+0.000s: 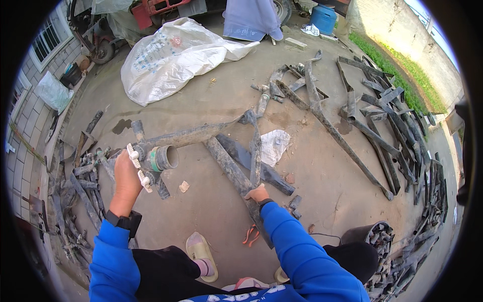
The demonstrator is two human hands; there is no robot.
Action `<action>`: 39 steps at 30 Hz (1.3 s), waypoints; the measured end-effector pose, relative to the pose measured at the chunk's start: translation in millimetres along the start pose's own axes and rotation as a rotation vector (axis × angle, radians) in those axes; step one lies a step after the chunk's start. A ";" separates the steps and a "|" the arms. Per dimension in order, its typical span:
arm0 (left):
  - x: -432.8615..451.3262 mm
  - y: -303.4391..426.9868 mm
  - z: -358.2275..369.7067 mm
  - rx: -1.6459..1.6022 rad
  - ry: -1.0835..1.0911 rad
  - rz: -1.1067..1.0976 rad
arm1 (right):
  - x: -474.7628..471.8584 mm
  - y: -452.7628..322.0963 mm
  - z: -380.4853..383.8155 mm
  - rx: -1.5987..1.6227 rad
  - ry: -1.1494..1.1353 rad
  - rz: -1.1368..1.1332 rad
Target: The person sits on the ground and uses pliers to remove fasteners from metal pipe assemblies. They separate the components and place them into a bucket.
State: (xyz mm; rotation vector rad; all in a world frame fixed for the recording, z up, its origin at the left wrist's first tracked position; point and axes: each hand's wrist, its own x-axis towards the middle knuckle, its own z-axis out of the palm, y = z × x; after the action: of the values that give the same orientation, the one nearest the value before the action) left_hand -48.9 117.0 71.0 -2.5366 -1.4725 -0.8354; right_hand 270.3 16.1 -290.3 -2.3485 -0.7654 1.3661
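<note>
My left hand (127, 173) is closed around a dirty black pipe fitting (165, 157) with white valve handles (145, 181), a green band and an open round end. From the fitting a muddy flat black hose (188, 134) runs right to a fold, then down towards my right hand (258, 193), which grips hose there. A wider hose strip (230, 166) passes under that hand and past my forearm. Behind it lies another dark hose piece (273, 179). Orange-handled pliers (251, 235) rest on the ground between my feet, partly beside the hose end.
Flat hoses (392, 132) are heaped at right, near a black bucket (364, 233) of small pieces. More hoses and fittings (85, 181) lie at left. A white plastic sheet (169, 56), a crumpled white bag (274, 145) and a blue drum (322, 19) stand or lie beyond.
</note>
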 end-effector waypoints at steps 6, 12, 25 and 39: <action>-0.5 -10.4 4.4 0.029 -0.007 -0.044 | 8.7 2.2 -34.7 -0.108 -0.082 -0.103; -8.8 -44.0 15.7 -0.283 0.140 -0.246 | -16.3 9.4 -195.0 -0.617 0.652 -0.430; 6.0 -15.8 12.4 -0.070 0.159 -0.135 | -215.5 32.2 -343.4 -0.862 -0.168 -0.670; 10.3 0.1 6.6 0.002 0.178 -0.018 | -267.6 107.7 -696.9 0.163 1.310 -0.427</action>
State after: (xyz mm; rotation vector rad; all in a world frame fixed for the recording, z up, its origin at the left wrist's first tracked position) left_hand -42.2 127.2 70.6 -2.3802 -1.4421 -1.0316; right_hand 800.7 -232.5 184.9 -2.1251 -0.5856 -0.3465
